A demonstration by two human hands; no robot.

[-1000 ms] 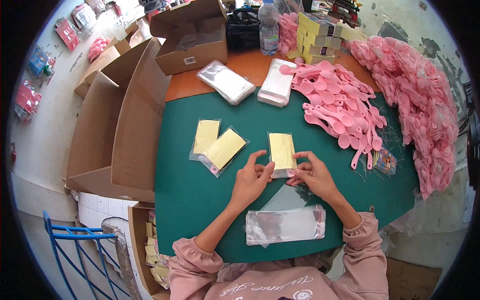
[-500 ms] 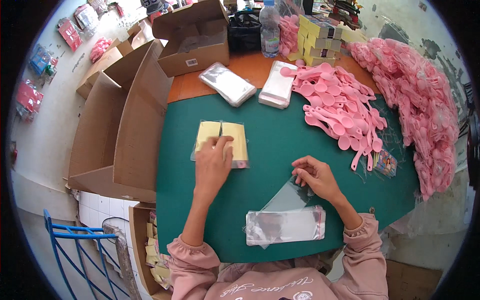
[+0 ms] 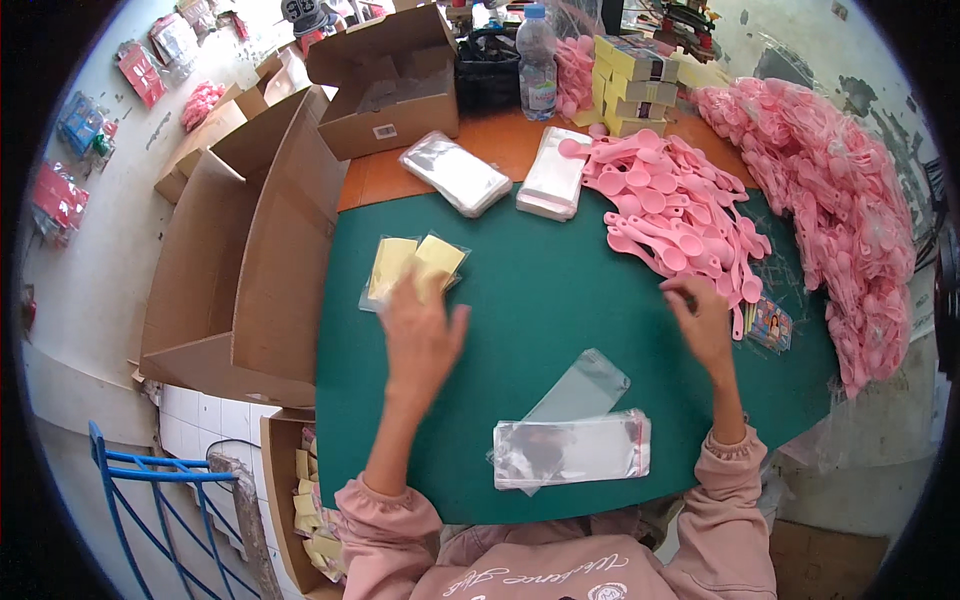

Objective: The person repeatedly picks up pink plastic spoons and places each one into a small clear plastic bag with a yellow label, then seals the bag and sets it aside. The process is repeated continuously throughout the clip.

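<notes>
My left hand [image 3: 420, 328], blurred, stretches its fingers over two yellow cards in clear bags [image 3: 388, 270] on the green tabletop; the fingers look apart, with the tips smeared. At the near edge of a heap of pink measuring spoons [image 3: 680, 195] is my right hand [image 3: 704, 318], its fingers loosely bent and nothing visible in them. A stack of clear plastic bags [image 3: 570, 452] lies close to me, and one loose clear bag [image 3: 585, 388] sticks out from it at a slant.
Two more bag stacks [image 3: 455, 173] [image 3: 552, 175] lie at the back. Small printed cards [image 3: 770, 325] sit right of the spoons, beside a long mound of bagged pink spoons [image 3: 825, 190]. Cardboard boxes [image 3: 285, 250] stand left; a water bottle [image 3: 537, 65] and yellow card bundles [image 3: 635, 85] stand behind.
The bagged yellow cards have shifted left and now lie slanted under my left hand. My right hand has left the slanted clear bag and moved up and right to the spoons.
</notes>
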